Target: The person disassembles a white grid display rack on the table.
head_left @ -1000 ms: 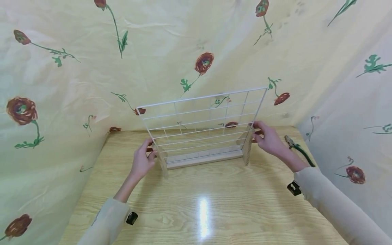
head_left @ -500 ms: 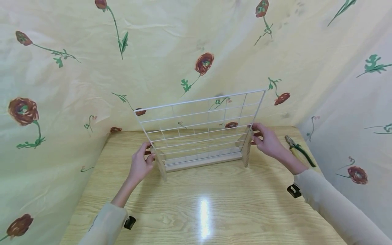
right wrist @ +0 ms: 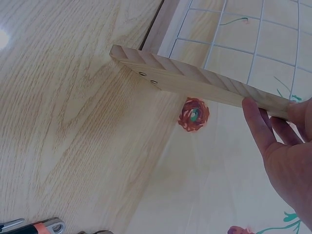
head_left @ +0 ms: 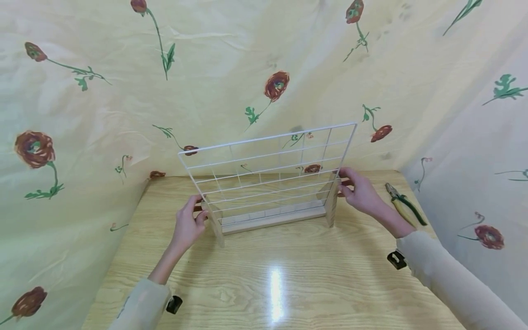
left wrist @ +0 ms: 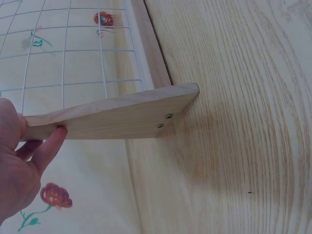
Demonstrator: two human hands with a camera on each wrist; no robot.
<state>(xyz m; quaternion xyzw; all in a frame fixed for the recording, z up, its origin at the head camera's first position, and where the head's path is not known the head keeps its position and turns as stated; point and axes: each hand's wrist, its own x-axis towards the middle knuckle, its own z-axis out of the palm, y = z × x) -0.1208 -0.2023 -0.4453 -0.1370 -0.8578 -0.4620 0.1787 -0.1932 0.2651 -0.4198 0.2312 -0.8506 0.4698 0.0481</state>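
Observation:
A small rack with a white wire grid (head_left: pixel 268 137) stands on the table, joined by a pale wooden crossbar (head_left: pixel 272 222) between two wooden side panels. My left hand (head_left: pixel 189 224) pinches the upper end of the left side panel (left wrist: pixel 112 114), thumb and fingers on opposite faces. Likewise, my right hand (head_left: pixel 363 190) grips the top of the right side panel (right wrist: pixel 195 78). Two screw heads (left wrist: pixel 168 116) show low on the left panel's outer face. The grid leans up between the panels, its top edge above both hands.
Pliers (head_left: pixel 406 207) with green and yellow handles lie right of my right hand. Part of a black and orange tool (right wrist: pixel 46 227) shows at the right wrist view's lower edge. Flower-printed cloth (head_left: pixel 222 68) rises behind the wood-grain table (head_left: pixel 247 279).
The rack has shifted slightly toward me, its left end more than its right, with both hands moving along. Both hands keep their hold on the side panels.

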